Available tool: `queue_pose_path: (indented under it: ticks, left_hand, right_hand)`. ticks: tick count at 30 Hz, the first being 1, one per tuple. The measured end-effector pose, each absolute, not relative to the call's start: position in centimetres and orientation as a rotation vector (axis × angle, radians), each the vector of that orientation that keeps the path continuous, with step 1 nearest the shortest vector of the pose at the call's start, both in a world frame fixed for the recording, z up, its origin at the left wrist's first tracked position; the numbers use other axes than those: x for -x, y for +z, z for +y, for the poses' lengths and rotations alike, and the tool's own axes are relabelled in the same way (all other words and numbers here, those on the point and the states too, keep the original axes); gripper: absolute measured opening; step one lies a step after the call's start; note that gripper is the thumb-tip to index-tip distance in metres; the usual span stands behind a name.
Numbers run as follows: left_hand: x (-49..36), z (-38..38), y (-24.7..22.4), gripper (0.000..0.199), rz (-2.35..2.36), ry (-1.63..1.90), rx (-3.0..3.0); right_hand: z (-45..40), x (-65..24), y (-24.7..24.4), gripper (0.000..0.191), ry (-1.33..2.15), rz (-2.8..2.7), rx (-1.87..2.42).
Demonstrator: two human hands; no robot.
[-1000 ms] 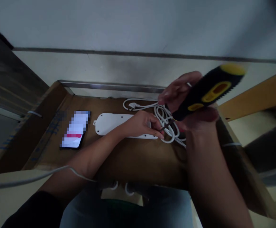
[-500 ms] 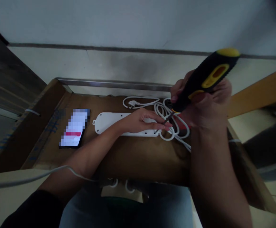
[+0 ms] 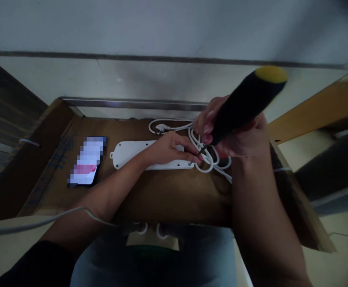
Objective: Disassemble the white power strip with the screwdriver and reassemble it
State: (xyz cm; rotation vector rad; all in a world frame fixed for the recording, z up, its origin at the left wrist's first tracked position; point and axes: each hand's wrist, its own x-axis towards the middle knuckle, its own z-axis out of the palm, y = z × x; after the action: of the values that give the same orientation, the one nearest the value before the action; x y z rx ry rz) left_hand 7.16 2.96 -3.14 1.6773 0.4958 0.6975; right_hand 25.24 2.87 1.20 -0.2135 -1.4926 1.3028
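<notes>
On the cardboard sheet [image 3: 168,199], your left hand [image 3: 169,149] sits on the white power strip [image 3: 134,153], fingers [image 3: 188,159] curled over its right end. Just beside them is the tip of the screwdriver [image 3: 245,105], clenched in your right hand [image 3: 233,137]. Phone [image 3: 85,161] lies left. Coiled white cord [image 3: 207,164] lies right; its plug [image 3: 162,128] lies far.

FROM your left hand [image 3: 169,149] | ROOM: you can pass at 6 o'clock over the brown cardboard sheet [image 3: 168,199] | BLOCKS: your right hand [image 3: 233,137] and black-and-yellow plastic-handled screwdriver [image 3: 245,105] at 2 o'clock; coiled white cable [image 3: 206,169] at 3 o'clock; black smartphone [image 3: 85,161] at 9 o'clock; long steel rail [image 3: 132,104] at 12 o'clock
</notes>
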Motion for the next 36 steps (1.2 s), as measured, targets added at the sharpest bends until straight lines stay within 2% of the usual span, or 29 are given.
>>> queue_pose_path:
  ticks: [3,6,9,14,19,30,36]
  left_hand:
    - [-7.3,3.0,-3.2,0.018,0.516,0.692,-1.658]
    - [-7.3,3.0,-3.1,0.015,0.532,0.686,-1.660]
    - [-7.4,3.0,-3.1,0.015,0.537,0.691,-1.657]
    - [-7.5,3.0,-3.2,0.020,0.516,0.690,-1.617]
    - [-7.4,2.8,-3.1,0.021,0.537,0.653,-1.578]
    - [-7.2,3.0,-2.5,0.018,0.392,0.596,-1.754]
    - [-7.3,2.8,-2.8,0.014,0.388,0.598,-1.666]
  right_hand:
    - [3.0,-24.9,0.7,0.041,1.303,-1.464,0.142]
    - [2.9,-24.4,0.9,0.044,1.306,-1.439,0.251]
    - [2.6,-24.0,1.7,0.051,1.144,-1.361,0.377]
    - [2.1,-24.0,2.5,0.039,0.930,-1.323,0.375]
    - [2.2,-25.3,1.9,0.026,0.929,-1.403,0.380]
    - [2.4,-25.4,2.1,0.034,1.161,-1.395,0.235]
    - [3.1,-25.3,1.2,0.034,1.227,-1.411,0.182]
